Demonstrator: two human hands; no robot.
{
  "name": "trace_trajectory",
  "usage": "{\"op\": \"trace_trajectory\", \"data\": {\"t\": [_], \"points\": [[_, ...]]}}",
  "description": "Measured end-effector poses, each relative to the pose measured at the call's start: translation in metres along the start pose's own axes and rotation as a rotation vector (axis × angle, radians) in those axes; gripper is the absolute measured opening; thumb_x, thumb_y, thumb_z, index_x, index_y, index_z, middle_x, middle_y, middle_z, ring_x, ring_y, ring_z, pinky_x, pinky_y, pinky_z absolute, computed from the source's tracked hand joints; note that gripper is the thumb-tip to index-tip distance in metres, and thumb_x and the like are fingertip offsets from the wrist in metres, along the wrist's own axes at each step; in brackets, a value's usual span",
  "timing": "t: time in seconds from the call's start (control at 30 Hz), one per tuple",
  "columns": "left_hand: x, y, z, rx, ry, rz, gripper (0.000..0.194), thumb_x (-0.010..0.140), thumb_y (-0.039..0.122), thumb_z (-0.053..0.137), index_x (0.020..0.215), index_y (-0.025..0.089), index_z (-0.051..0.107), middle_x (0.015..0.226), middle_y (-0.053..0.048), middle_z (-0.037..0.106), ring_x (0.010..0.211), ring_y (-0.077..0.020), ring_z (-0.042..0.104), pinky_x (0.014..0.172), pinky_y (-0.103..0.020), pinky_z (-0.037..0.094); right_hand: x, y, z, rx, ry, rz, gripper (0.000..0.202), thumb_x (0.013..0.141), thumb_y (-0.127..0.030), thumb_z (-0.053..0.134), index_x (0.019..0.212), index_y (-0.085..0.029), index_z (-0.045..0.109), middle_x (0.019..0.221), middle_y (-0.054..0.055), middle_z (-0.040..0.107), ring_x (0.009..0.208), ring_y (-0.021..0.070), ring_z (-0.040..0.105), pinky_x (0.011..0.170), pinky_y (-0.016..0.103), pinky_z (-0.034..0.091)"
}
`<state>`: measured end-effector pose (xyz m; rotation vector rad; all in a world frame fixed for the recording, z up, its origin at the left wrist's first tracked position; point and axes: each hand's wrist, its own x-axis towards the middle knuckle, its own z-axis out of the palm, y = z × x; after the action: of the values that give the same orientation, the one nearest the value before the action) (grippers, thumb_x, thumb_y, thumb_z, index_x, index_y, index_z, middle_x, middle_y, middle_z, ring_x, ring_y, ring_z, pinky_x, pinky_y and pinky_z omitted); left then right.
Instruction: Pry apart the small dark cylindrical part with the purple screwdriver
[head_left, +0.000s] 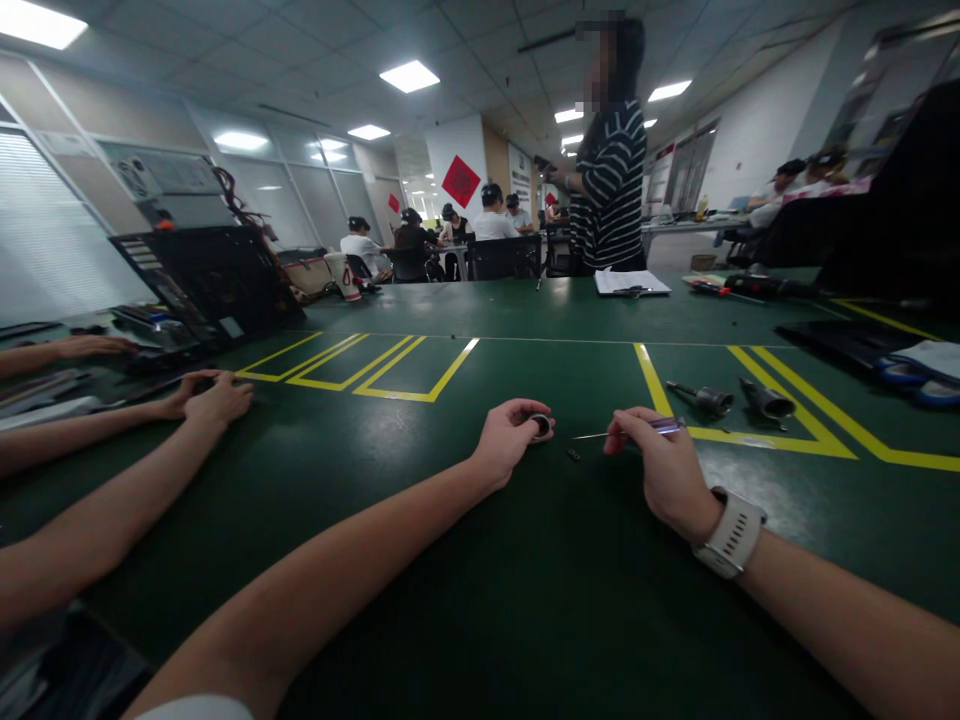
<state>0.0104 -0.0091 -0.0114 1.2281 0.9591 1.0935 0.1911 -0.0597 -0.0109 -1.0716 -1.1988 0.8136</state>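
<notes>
Head view: right hand [664, 470] has fingers clamped on screwdriver [666, 426], long axis near level, pointing left toward metal ring [541, 438], not touching. Left hand [508, 437] has fingers closed around metal ring, opening facing viewer, over green table [465, 590]. Small dark part [574, 455] lies between hands.

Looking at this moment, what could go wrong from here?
The right hand holds a thin screwdriver with its tip pointing toward the left hand, so a slip might jab those fingers. A small dark piece lies loose on the table between the hands and could be knocked away. The metal ring in the left hand might drop if that grip loosens.
</notes>
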Motion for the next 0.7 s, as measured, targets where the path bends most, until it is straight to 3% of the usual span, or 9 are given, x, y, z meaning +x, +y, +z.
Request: {"op": "trace_trajectory", "data": {"t": [0.2, 0.33, 0.5, 0.7], "points": [[-0.003, 0.004, 0.003, -0.006, -0.003, -0.012, 0.019, 0.074, 0.002, 0.057, 0.089, 0.012, 0.063, 0.098, -0.009, 0.063, 0.093, -0.0196, 0.063, 0.088, -0.039, 0.052, -0.009, -0.016, 0.003, -0.172, -0.162, -0.061, 0.025, 0.083, -0.038, 0.052, 0.073, -0.017, 0.061, 0.068, 0.002, 0.064, 0.069, 0.0173, 0.059, 0.069, 0.033, 0.045], [-0.003, 0.005, 0.005, -0.031, 0.014, -0.016, 0.02, 0.073, -0.001, 0.054, 0.086, 0.012, 0.064, 0.096, -0.009, 0.064, 0.091, -0.0191, 0.064, 0.087, -0.039, 0.052, -0.013, -0.026, 0.005, -0.294, -0.23, -0.123, 0.023, 0.083, -0.037, 0.052, 0.075, -0.018, 0.063, 0.074, 0.003, 0.066, 0.072, 0.0179, 0.06, 0.067, 0.032, 0.045], [0.0, 0.001, 0.003, -0.029, -0.001, -0.001, 0.02, 0.073, 0.0, 0.055, 0.085, 0.012, 0.064, 0.095, -0.009, 0.065, 0.09, -0.0186, 0.064, 0.087, -0.039, 0.052, -0.017, -0.029, 0.006, -0.339, -0.212, -0.241, 0.021, 0.084, -0.033, 0.051, 0.074, -0.019, 0.062, 0.071, 0.003, 0.064, 0.068, 0.0167, 0.059, 0.062, 0.03, 0.046], [-0.001, 0.001, 0.005, -0.023, 0.001, 0.005, 0.022, 0.07, 0.0, 0.053, 0.084, 0.012, 0.066, 0.088, -0.007, 0.067, 0.084, -0.017, 0.064, 0.086, -0.04, 0.05, -0.02, -0.024, 0.01, -0.438, -0.369, -0.323, 0.013, 0.084, -0.025, 0.051, 0.084, -0.019, 0.062, 0.082, 0.004, 0.064, 0.078, 0.0182, 0.06, 0.07, 0.032, 0.048]]}}
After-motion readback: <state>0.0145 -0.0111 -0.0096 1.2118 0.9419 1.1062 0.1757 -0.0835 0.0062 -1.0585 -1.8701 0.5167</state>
